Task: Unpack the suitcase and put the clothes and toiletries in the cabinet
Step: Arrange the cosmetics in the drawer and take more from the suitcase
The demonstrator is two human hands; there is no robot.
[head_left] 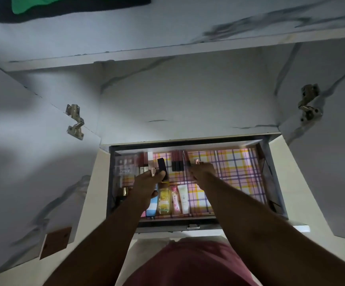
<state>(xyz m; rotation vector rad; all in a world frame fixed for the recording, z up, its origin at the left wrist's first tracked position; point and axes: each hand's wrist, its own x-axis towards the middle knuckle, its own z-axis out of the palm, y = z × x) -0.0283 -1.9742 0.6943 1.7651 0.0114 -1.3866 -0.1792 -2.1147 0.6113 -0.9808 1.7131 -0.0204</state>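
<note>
An open cabinet drawer point(274, 182) lined with plaid paper holds toiletries. My left hand point(149, 182) grips a dark lipstick tube point(162, 167) together with a rose-gold capped tube point(153, 171) over the drawer's left half. My right hand point(203, 170) pinches a slim rose-gold capped tube point(197, 161) near the drawer's middle back. Below my left hand lie a yellow bottle point(164, 201), a pink tube point(175, 201) and a white tube point(184, 198). Dark lipsticks point(177, 165) and a makeup palette point(125, 165) sit at the back left.
Both cabinet doors stand open, with hinges on the left point(75, 121) and right point(308, 104). A marbled shelf point(167, 52) runs above the drawer. Green and dark folded cloth point(43, 7) lies on the shelf higher up. The drawer's right half shows bare plaid liner point(237, 172).
</note>
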